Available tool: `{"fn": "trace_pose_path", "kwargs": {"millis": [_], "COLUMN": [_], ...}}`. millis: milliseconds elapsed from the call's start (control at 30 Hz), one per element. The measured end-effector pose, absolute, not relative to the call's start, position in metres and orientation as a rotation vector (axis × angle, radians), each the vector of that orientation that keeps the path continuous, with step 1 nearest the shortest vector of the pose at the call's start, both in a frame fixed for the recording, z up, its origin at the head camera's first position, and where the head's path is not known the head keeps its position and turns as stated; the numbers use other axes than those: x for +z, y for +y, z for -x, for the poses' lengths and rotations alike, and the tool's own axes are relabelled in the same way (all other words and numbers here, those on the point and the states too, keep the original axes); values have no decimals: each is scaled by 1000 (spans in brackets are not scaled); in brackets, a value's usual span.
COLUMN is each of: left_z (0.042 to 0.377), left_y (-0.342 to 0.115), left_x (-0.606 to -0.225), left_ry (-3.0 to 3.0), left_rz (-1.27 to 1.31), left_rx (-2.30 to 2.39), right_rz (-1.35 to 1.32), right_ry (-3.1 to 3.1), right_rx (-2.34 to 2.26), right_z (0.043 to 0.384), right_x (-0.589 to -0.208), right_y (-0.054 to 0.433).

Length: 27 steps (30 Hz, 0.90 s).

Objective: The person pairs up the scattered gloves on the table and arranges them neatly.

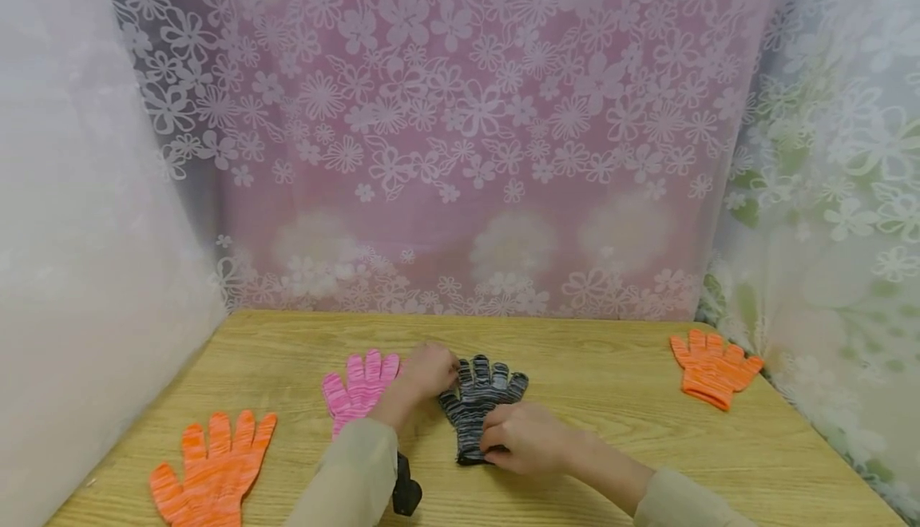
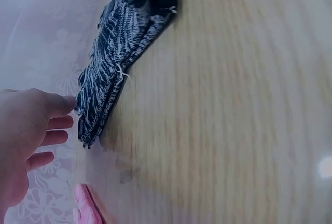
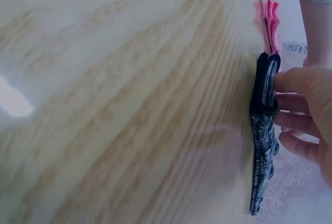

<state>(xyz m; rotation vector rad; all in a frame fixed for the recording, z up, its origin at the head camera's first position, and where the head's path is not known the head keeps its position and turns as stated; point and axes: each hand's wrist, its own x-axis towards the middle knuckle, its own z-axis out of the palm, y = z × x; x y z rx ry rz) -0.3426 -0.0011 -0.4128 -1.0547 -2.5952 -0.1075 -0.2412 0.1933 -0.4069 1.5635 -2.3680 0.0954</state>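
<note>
A black-and-grey knit glove lies on the wooden table, fingers pointing away and cuff toward me. My left hand is at its upper left, thumb and forefinger pinching the tip of a glove finger; the left wrist view shows the other fingers loose below. My right hand rests its loosely bent fingertips on the cuff end, as the right wrist view also shows. Left of the black glove lies a pink knit glove, partly hidden by my left forearm.
An orange glove lies at the near left, cut off by the frame edge. Another orange glove lies by the table's right edge. Flower-patterned curtains stand behind and beside the table. A black device is at my left wrist.
</note>
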Motion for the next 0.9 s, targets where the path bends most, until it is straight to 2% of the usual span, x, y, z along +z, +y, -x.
{"fn": "trace_pose_path", "kwargs": {"millis": [433,900], "left_z": [347,342], "left_y": [9,16], "left_x": [-419,-416], "left_ry": [-2724,-2822], "left_rz": [1010,957], "left_rx": [150,136], "right_rz": [-1615,-1605], "right_ry": [-2391,-2431], "right_rx": [54,70], "right_z": [239,239], "right_x": [-410,-410], "right_y": [194,195]}}
